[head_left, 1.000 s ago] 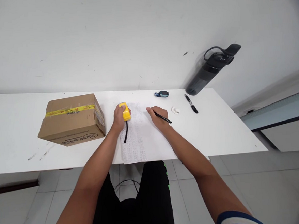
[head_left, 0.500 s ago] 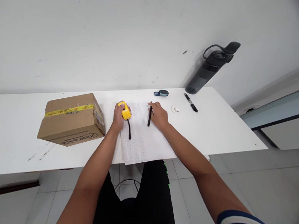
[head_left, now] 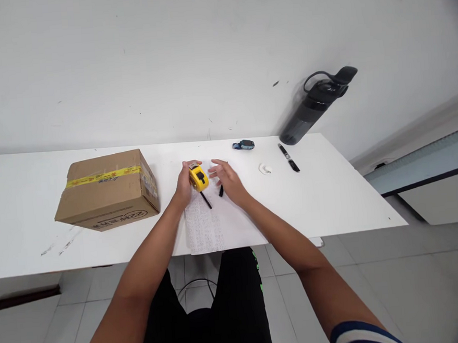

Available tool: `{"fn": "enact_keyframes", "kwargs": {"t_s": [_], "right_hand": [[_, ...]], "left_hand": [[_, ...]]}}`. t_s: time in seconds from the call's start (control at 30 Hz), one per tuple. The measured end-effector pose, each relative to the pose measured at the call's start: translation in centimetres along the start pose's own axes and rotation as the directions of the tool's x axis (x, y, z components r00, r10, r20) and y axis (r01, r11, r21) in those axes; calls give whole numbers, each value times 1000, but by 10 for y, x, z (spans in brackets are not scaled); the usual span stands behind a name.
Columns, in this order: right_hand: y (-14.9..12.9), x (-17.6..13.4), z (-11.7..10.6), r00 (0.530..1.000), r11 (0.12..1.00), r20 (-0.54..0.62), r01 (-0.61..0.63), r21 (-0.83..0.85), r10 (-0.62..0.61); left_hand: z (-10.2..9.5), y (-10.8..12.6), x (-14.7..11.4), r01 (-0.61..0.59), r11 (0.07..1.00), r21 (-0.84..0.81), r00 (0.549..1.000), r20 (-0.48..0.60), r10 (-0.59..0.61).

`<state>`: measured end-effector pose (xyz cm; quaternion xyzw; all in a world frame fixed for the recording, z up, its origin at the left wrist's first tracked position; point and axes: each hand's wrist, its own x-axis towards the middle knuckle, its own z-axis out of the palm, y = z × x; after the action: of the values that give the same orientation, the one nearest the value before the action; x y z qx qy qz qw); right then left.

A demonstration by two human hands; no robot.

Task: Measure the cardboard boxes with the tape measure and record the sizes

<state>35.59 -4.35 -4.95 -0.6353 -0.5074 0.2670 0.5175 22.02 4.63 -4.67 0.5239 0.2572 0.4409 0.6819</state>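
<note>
My left hand (head_left: 183,187) is wrapped around a yellow tape measure (head_left: 200,178), with its black strap hanging down over the paper. Close to the right of the tape measure is my right hand (head_left: 228,182), its fingers stretched toward the case with a small gap between. A black pen (head_left: 221,191) pokes out below the right hand's fingers, apparently tucked in the hand; most of it is hidden. Beneath both hands lies a sheet of paper (head_left: 205,230), printed or patterned on its left part.
A taped cardboard box (head_left: 103,191) stands at the left. Toward the right are a blue-black small object (head_left: 243,145), a white curled piece (head_left: 265,168), a black marker (head_left: 288,158) and a dark water bottle (head_left: 313,110). The white table (head_left: 333,201) meets the wall behind.
My left hand has turned the tape measure, so its case and strap now slant. My right hand has moved left toward it, fingers extended, covering more of the pen. The view shifted slightly.
</note>
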Motion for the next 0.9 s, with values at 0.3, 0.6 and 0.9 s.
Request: {"fn": "enact_keyframes", "kwargs": {"t_s": [0.3,0.6,0.9], "right_hand": [[-13,-17,25,965,965,235,53,256,-115],[-6,-16,31,975,963,193,54,265,-108],[0,-20,32,958,960,237,99,261,-163]], "left_hand": [[22,27,-26,-144,976,162,989,-2,146],[24,16,-29,-190,955,229,980,-22,200],[20,11,-24,-81,980,182,983,-146,109]]}}
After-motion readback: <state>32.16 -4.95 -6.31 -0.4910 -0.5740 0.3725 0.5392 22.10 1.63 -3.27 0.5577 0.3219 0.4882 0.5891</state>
